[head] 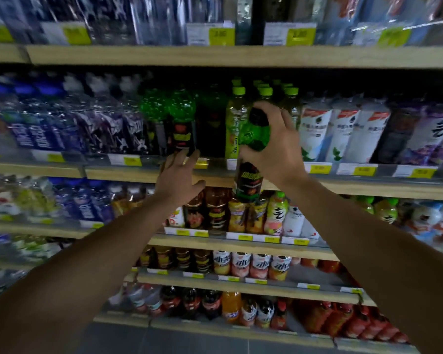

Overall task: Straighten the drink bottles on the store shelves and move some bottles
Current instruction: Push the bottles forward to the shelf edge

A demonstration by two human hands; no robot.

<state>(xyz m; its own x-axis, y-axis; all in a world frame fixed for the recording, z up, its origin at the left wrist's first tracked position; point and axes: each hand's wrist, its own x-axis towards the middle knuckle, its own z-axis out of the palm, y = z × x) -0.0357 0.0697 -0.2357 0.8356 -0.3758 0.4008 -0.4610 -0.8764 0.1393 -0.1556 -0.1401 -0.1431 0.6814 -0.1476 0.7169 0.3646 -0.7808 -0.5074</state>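
One green bottle (253,154) is off the shelf (143,175), pinched near its top in the right hand (274,146), the left hand (179,180) is spread and holding nothing by a dark gap, so most straightening probably still waits.

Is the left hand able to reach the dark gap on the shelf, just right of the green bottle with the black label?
Probably yes. The left hand is open and empty, just below the gap, and nothing lies between them. The right hand holds its green bottle off to the right.
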